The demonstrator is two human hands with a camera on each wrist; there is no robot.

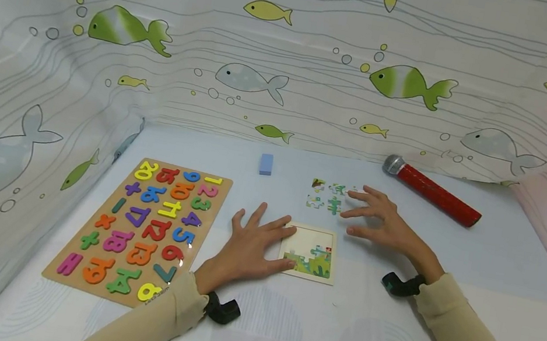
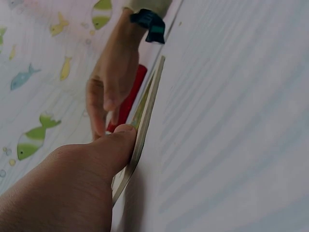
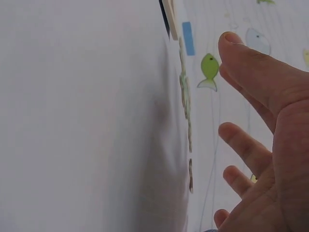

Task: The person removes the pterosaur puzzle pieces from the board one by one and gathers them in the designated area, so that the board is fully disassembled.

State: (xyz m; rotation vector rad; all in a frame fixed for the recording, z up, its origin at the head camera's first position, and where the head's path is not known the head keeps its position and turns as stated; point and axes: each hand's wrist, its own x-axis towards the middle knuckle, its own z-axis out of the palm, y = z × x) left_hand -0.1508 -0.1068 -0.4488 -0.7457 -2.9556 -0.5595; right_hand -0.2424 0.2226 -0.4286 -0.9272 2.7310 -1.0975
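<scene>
At mid-table, a square, pale wooden puzzle tray point(image 1: 303, 238) is being pressed along its left side by the left hand point(image 1: 248, 249). Fingers are being held spread, tips at the far-left corner, thumb over the near-left rim; thumb contact is also being shown in the left wrist view. Whether any fingertip is being hooked under the rim cannot be told.

The tray's near and right parts are being filled by green-patterned jigsaw pieces point(image 1: 320, 266), with a small red spot showing at right; pale base is showing toward far left.

The right hand point(image 1: 385, 222), well apart from the left, is being held raised at the right of some small, thin, white-and-green loose pieces point(image 1: 334, 205), fingers parted. A gap between fingers and pieces is being shown in the right wrist view. The loose pieces are lying just beyond the tray's far edge, some being partly covered by the right fingertips in the head view.

Farther out: a small light-blue rectangular block point(image 1: 266, 165) is lying at far centre, a red microphone with silver head point(image 1: 432, 190) at far right. At left, a brown board of coloured numerals and signs point(image 1: 217, 202) is being partly overlapped by the beige left sleeve point(image 1: 145, 319). The far side is being closed off by a white fish-print cloth point(image 1: 174, 91).
</scene>
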